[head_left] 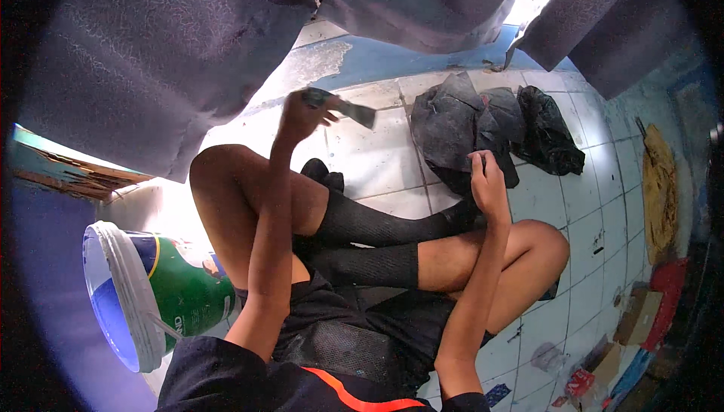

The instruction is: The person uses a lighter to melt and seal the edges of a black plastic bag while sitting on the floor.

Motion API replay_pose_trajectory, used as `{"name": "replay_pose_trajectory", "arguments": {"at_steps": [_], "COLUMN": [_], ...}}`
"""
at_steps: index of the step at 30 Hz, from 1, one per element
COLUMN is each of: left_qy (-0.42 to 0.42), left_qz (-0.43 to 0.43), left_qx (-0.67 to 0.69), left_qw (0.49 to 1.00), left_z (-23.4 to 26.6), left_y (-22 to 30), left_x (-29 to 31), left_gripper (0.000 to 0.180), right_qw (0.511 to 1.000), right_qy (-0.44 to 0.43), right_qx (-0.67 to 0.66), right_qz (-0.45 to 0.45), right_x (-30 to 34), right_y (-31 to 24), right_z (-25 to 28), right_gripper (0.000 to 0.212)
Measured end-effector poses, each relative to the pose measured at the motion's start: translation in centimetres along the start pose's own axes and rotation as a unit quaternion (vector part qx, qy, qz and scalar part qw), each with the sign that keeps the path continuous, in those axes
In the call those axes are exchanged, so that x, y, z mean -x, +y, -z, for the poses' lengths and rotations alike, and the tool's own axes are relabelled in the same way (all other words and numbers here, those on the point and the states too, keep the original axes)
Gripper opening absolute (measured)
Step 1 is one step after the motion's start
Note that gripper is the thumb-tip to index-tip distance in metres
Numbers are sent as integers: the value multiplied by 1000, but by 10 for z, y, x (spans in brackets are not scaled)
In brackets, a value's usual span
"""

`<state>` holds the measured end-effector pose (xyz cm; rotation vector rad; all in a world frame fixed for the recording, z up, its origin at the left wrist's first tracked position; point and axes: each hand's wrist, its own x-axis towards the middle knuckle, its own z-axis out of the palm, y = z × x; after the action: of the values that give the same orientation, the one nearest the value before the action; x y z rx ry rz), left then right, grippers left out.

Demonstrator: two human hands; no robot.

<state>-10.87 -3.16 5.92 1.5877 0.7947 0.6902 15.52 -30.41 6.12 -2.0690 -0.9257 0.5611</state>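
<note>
My left hand [302,119], raised above my left shin, is closed round a flat tool with a dark handle and a broad grey end [357,113]. Motion softens its outline, so whether it is a scraper or a brush I cannot tell. A crumpled black sheet [449,122], like thin plastic or cloth, lies on the tiles in front of my crossed legs. Over its near right edge, my right hand [489,186] has its fingers pinched together at the sheet. Against the sheet's right side rests a bunched shiny black bag [552,129].
Grey curtains [166,50] hang across the far side and left. A green and white bucket [188,284] stands by my left thigh. On the right are a yellowish torn piece [659,193], a cardboard box [638,315] and scattered wrappers [579,382] on the tiled floor [539,246].
</note>
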Motion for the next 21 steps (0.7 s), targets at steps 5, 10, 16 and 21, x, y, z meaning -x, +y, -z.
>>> {"name": "replay_pose_trajectory", "arguments": {"at_steps": [5,10,16,21], "left_qy": [-85,80,117,-11], "left_qz": [84,-59,-29,30], "left_qx": [-143,-265,-227,-64], "left_qw": [982,959,966,997], "left_z": [-31,32,30,-35], "left_y": [7,-21,-1,-1], "left_x": [-3,-3,2,-11], "left_gripper": [32,28,24,31], "right_qw": [1000,1000,998,1000], "right_qy": [3,20,38,4], "right_qx": [0,15,10,-3], "right_qz": [-7,13,40,0], "right_x": [0,0,-3,0], "right_y": [9,9,15,2], "right_z": [2,-4,-4,-2], "right_gripper": [32,32,33,31]}}
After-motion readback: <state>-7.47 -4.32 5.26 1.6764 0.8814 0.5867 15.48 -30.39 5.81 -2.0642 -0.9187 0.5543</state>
